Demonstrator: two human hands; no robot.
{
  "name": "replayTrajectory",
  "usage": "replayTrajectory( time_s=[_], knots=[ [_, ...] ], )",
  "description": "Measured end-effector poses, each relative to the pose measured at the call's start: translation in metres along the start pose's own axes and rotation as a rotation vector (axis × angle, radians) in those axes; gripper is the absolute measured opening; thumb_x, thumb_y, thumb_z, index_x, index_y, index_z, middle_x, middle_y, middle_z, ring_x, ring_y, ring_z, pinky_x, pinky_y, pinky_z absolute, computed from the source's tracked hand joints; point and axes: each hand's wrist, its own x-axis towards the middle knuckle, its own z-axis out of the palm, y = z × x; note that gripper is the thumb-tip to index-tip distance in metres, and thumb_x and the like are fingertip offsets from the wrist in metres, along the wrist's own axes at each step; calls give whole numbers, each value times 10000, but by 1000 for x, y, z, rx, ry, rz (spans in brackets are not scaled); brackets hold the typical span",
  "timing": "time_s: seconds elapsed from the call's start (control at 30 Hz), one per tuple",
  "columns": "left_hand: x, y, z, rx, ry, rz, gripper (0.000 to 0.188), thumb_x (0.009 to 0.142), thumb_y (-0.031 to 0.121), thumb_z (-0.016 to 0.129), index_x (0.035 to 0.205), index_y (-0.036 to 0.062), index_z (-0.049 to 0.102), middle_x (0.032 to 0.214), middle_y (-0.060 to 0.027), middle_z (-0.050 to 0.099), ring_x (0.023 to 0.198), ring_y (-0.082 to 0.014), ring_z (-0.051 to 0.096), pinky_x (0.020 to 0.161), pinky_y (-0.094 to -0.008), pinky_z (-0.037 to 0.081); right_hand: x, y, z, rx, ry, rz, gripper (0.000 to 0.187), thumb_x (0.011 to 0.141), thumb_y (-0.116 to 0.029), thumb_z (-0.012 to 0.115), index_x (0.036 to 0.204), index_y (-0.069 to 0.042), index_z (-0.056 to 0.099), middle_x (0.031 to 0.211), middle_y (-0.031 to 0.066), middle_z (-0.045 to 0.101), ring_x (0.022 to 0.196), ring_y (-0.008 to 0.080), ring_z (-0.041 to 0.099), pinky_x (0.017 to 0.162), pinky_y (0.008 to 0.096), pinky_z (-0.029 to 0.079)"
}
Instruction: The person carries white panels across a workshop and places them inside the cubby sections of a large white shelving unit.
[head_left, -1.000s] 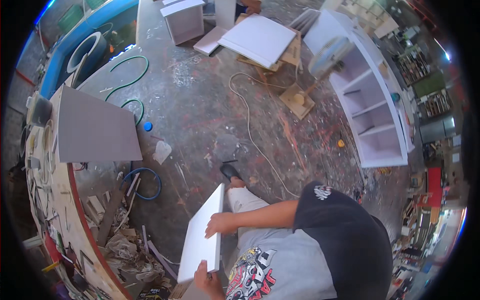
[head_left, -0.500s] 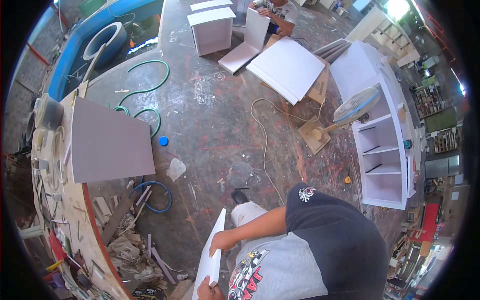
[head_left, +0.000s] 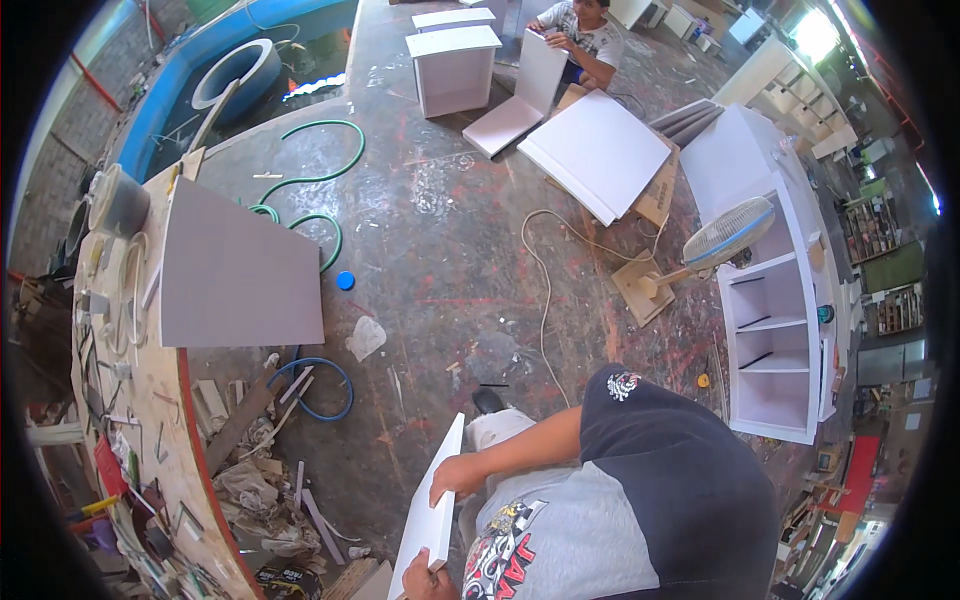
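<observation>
A long white board (head_left: 422, 525) stands tilted in front of my torso, and both hands hold it by its edge. My right hand (head_left: 455, 479) grips it partway along, fingers curled over the edge. Nearer the lower rim of the picture, my left hand (head_left: 428, 578) is closed round the board's near end. The board's lower part runs out of the picture.
A workbench (head_left: 200, 430) with a large panel (head_left: 242, 270) stands to the left, scrap wood beside it. A fan (head_left: 728, 232), its cord and a white shelf unit (head_left: 770, 395) are at right. Hoses (head_left: 335, 240) lie on the floor. A person (head_left: 580, 40) handles panels at the back.
The whole view has shifted slightly, so things sit farther right. Both hands keep their hold on the board. More of the person at the back shows.
</observation>
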Motion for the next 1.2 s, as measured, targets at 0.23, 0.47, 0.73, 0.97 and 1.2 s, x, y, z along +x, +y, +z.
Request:
replayTrajectory(
  time_s=[0.23, 0.47, 0.73, 0.97, 1.2],
  knots=[
    [-61, -16, -15, -32, 107, -65, 240, 753, 32, 600, 984, 24, 664, 799, -190, 616, 733, -401, 573, 659, -466, 457, 15, -8, 17, -58, -50, 34, 409, 690, -213, 755, 1087, -160, 675, 1030, 73, 688, 968, 296, 630, 859, 425, 461],
    [-169, -76, -15, -115, 365, 65, 212, 769, 41, 596, 969, 7, 658, 791, -185, 613, 741, -412, 564, 665, -467, 453, 37, -65, 81, -236, -55, -44, 407, 687, -302, 786, 1050, -150, 684, 977, 53, 696, 938, 275, 639, 849, 420, 451],
    [-331, -178, -22, -89, 554, -66, 387, 854, 428, 645, 772, 50, 633, 679, -101, 572, 638, -338, 554, 591, -433, 409, 97, -141, 234, -252, -229, -53, 371, 677, -275, 794, 1012, -144, 704, 938, 79, 706, 848, 305, 655, 733, 418, 501],
    [-477, -254, -90, 23, 804, -254, 446, 777, 507, 697, 690, 74, 636, 608, -59, 592, 549, -288, 571, 517, -394, 414, 215, -220, 398, -216, -615, -118, 303, 754, -257, 740, 1025, -126, 702, 974, 102, 697, 910, 319, 650, 776, 420, 510],
    [-618, -341, -112, 91, 1000, -611, 428, 508, 471, 783, 688, 98, 674, 638, -42, 643, 591, -246, 617, 577, -351, 465, 303, -255, 589, -111, -837, -315, 449, 746, -196, 729, 1183, -135, 646, 1159, 102, 655, 1040, 319, 618, 900, 400, 491]
  ],
)
